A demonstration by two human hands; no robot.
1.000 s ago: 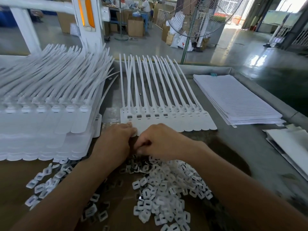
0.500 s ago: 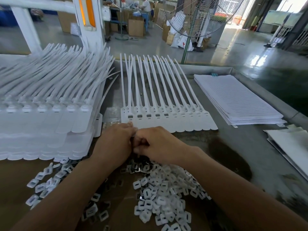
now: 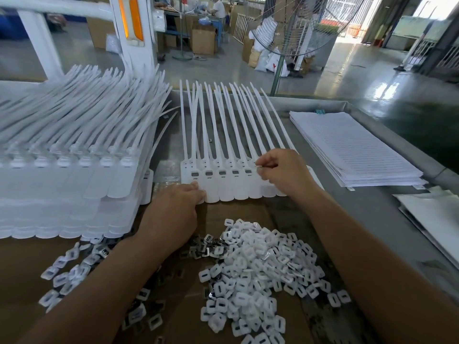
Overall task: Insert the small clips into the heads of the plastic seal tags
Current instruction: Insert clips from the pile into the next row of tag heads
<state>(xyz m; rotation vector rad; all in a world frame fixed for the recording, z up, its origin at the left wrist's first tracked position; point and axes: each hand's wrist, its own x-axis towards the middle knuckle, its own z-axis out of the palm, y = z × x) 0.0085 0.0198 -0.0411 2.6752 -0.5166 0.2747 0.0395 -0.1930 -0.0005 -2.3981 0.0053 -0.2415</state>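
From my remote seat I see a grey metal bench (image 3: 360, 204) with a brown cardboard sheet (image 3: 248, 211) laid over its near part. A loose pile of small white clips (image 3: 255, 274) sits on the cardboard at 6 o'clock. The strip of joined seal tags (image 3: 223, 187) lies flat at 12 o'clock from that pile, heads near me and tails fanning away. The left grip (image 3: 173, 209) is released, its straight fingers pressing the strip's near left corner. The right grip (image 3: 285, 175) is clenched in a pinch on a clip (image 3: 257, 166) at a tag head towards the strip's right end. A tall stack of seal tag strips (image 3: 74, 175) fills 9 o'clock, and a stack of lined paper sheets (image 3: 352, 150) lies at 2 o'clock. Beyond the bench, a white frame post (image 3: 134, 33) rises at 11 o'clock and a pedestal fan (image 3: 310, 26) stands at 1 o'clock. A glossy concrete floor (image 3: 372, 70) runs back to cardboard boxes (image 3: 203, 40).
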